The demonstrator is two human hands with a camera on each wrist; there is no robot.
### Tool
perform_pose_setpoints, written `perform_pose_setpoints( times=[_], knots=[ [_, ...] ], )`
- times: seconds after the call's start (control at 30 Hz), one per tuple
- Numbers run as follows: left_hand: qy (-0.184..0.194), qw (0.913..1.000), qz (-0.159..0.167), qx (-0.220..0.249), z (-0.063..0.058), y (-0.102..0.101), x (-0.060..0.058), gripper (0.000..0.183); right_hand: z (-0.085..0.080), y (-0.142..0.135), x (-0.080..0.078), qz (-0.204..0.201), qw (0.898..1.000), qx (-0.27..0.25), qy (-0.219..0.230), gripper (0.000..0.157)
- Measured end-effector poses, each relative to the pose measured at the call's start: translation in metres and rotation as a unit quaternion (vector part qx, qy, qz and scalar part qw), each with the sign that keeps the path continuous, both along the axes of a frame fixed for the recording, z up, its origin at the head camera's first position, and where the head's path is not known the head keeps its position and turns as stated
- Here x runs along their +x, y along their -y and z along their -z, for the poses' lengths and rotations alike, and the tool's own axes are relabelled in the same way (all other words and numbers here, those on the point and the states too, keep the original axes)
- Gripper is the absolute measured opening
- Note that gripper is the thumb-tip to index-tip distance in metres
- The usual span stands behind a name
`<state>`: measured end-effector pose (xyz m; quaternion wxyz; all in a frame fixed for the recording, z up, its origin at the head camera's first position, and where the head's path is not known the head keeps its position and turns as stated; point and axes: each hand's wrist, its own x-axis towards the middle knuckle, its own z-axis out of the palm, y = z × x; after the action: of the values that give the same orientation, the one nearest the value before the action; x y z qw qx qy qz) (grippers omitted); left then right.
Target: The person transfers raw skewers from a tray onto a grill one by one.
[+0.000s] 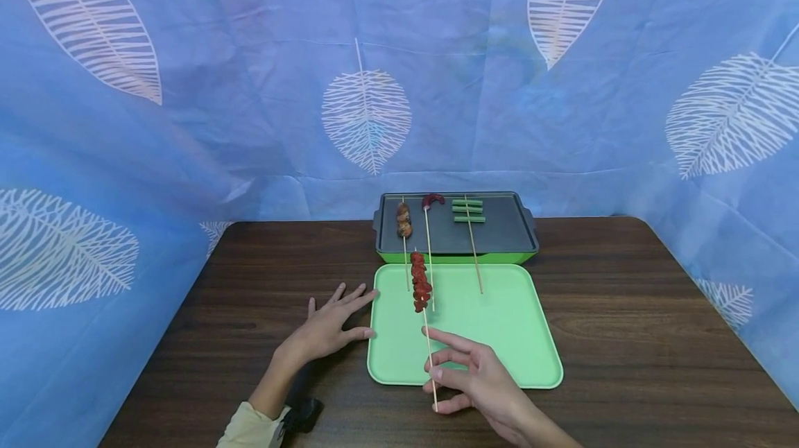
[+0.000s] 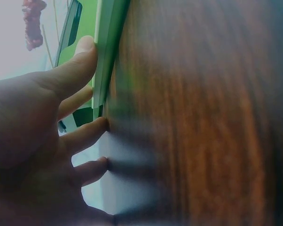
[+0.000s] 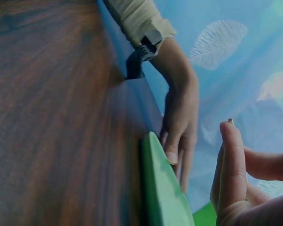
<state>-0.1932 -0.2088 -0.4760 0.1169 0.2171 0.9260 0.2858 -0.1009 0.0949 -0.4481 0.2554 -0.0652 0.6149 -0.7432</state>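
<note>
My right hand [image 1: 474, 382] pinches the bare lower end of a skewer of red meat chunks [image 1: 419, 283], held upright-ish over the light green tray [image 1: 499, 323]. In the right wrist view the same hand [image 3: 240, 179] shows the stick's tip poking past the fingers. With fingers spread, my left hand [image 1: 331, 329] rests on the table at the tray's left edge, its thumb [image 2: 82, 54] touching the rim in the left wrist view. Behind, a dark grill pan [image 1: 505, 226] carries a brown-chunk skewer [image 1: 404, 220], a dark red curled-piece skewer [image 1: 431, 201] and a green-stalk skewer [image 1: 468, 211].
The grill pan has a green base [image 1: 458, 258] and stands right behind the tray. Sticks of its skewers jut forward over the tray. Under everything is a dark wooden table [image 1: 637, 309], with a blue leaf-print cloth [image 1: 462, 115] hanging behind and at both sides.
</note>
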Motion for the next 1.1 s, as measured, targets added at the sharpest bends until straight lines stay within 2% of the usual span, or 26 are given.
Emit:
perform_pose_setpoints(
  times=[0.27,0.37,0.7,0.9,1.1],
  knots=[
    [0.0,1.0,0.004,0.003,-0.002,-0.001,-0.001,0.072,-0.018,-0.028,-0.003,0.001,0.998,0.014,-0.055,0.065],
    [0.002,1.0,0.004,0.004,-0.002,-0.001,-0.001,0.072,-0.022,-0.041,-0.006,0.01,0.998,0.029,-0.062,0.064],
    [0.012,0.9999,0.003,0.002,0.0,0.0,0.001,0.074,-0.019,-0.079,-0.013,0.053,0.993,0.084,-0.064,0.057],
    [0.003,1.0,0.004,0.006,-0.001,-0.001,0.0,0.073,-0.019,-0.097,-0.024,0.073,0.992,0.074,-0.071,0.055],
    [0.01,0.9999,0.0,0.002,-0.001,0.0,0.001,0.074,-0.017,-0.108,-0.034,0.09,0.992,0.056,-0.067,0.058]
  ],
)
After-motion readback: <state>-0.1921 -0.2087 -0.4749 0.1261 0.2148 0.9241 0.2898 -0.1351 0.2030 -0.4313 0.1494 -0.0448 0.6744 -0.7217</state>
